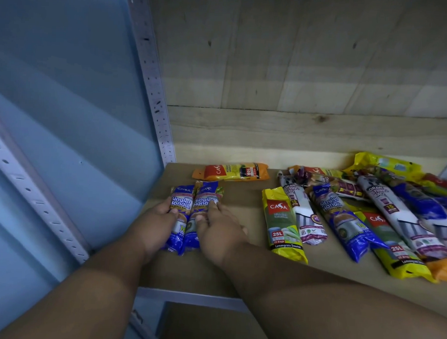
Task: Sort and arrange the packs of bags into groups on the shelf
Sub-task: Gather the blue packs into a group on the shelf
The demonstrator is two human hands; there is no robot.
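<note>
Two blue "Singlet Handle" packs lie side by side at the shelf's left, the left blue pack (181, 202) and the right blue pack (205, 198). My left hand (156, 224) cups the left pack's outer side. My right hand (218, 232) rests against the right pack, fingertips on its label. Behind them an orange-and-yellow pack (234, 171) lies crosswise. A yellow 25L pack (282, 224) and a white drawstring pack (303, 214) lie to the right, beside a mixed heap of packs (384, 214).
The brown shelf board (244, 196) ends at a metal front rail (186, 297). A perforated grey upright (154, 84) and a blue side panel (66, 111) close off the left. A wooden plank wall (298, 83) stands behind.
</note>
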